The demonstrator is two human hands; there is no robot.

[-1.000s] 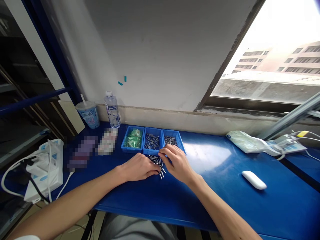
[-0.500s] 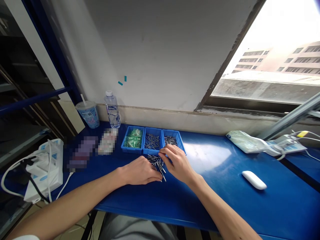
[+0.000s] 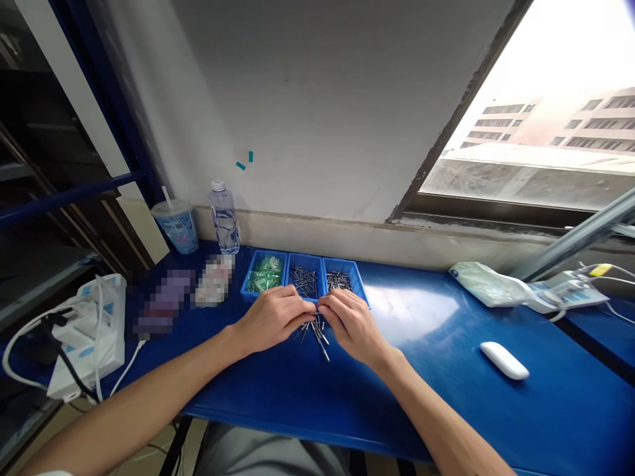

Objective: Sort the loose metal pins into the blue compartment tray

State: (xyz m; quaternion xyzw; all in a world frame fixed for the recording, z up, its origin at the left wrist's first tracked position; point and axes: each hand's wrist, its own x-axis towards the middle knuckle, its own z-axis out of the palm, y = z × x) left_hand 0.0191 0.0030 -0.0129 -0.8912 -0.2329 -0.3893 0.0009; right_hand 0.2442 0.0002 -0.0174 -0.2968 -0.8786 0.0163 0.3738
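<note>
Blue surface (image 3: 278, 390), three bins (image 3: 322, 274) along its back. My left hand (image 3: 275, 316) has drawn up beside my right hand (image 3: 354, 324), so the work looks two-handed now; both bunched, can't tell what they pinch. Loose metal pins (image 3: 319, 336) lie just below

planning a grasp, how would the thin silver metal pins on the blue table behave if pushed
The thin silver metal pins look slender and rod-like, so may roll. Their shine suggests stiff, slippery metal. Overlapping, they'd probably shift together.
</note>
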